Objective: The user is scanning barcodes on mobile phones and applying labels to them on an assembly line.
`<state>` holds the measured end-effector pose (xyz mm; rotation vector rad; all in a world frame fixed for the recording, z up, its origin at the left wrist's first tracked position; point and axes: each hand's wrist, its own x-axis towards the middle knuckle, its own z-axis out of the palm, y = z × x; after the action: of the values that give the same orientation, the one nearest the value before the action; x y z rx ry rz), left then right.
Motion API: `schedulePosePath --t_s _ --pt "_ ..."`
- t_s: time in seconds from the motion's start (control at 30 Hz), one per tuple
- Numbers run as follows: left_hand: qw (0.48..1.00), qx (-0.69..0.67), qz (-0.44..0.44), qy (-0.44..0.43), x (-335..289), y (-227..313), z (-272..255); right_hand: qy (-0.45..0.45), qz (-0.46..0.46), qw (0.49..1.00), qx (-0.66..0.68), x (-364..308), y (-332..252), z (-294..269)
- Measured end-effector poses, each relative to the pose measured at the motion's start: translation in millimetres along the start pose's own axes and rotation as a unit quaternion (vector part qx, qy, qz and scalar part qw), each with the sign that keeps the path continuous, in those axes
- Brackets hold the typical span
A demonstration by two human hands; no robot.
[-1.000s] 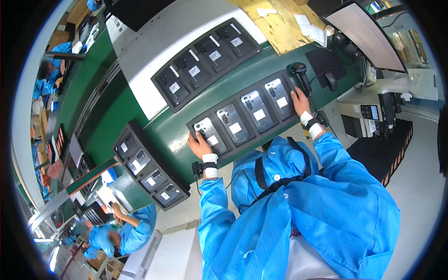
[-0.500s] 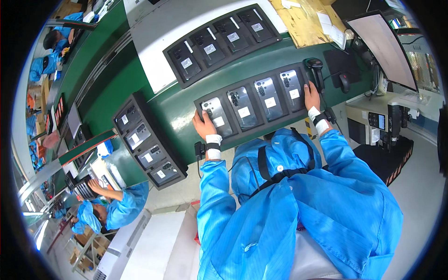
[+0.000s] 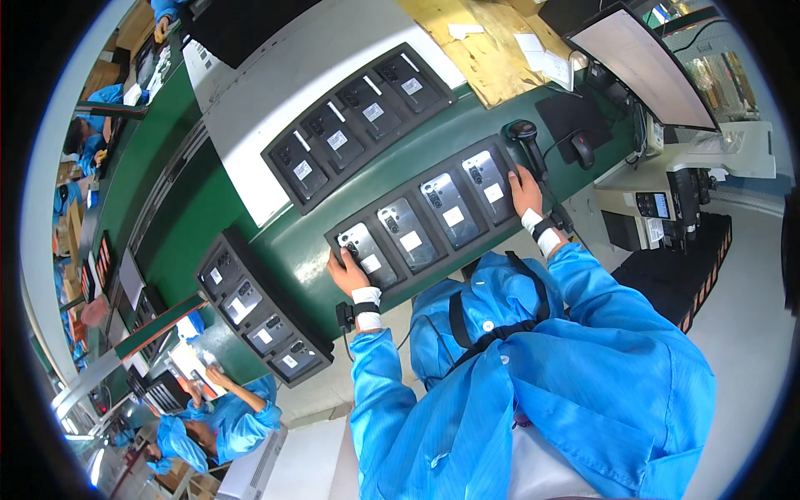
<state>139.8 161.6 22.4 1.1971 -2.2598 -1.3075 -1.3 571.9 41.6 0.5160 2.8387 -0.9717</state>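
Note:
A long dark foam tray (image 3: 421,272) lies on the green bench in front of me, with silver smartphones in its slots. Each phone, such as the second from the left (image 3: 403,237), lies camera side up and bears a white label. My left hand (image 3: 347,275) is closed round the tray's left end, some fingers over its rim beside the leftmost phone (image 3: 371,257). At the opposite end, my right hand (image 3: 525,192) grips the edge beside the rightmost phone (image 3: 488,185). Both wrists wear white wraps and black straps.
A second phone tray (image 3: 340,178) lies behind, partly on a white surface; a third tray (image 3: 242,333) stands at left. A barcode scanner (image 3: 525,143), mouse (image 3: 582,150) and monitor (image 3: 646,67) are at right. A co-worker in blue (image 3: 237,429) sits at lower left.
The whole view has shifted and turned slightly. My hands stay on the two ends of the tray, which keeps about the same place on the bench. The co-worker's arms have moved.

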Motion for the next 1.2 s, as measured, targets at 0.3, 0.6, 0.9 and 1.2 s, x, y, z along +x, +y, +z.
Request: schedulePosePath --t_s 0.3,0.6,0.9,1.2 --pt "1.000 0.015 -0.022 -0.004 2 -5 1 0.025 -0.009 1.000 -0.003 -4 -11 -4" --pt "0.998 0.065 -0.004 0.002 -5 8 -2 0.022 -0.043 0.998 0.040 -3 -7 -7" --pt "0.998 0.057 0.013 0.016 -12 14 -8 -0.004 -0.059 0.997 0.044 -3 -3 -5" --pt "1.000 0.000 -0.003 -0.002 -6 -8 -6 -0.010 -0.043 0.998 0.044 -5 -4 -4"
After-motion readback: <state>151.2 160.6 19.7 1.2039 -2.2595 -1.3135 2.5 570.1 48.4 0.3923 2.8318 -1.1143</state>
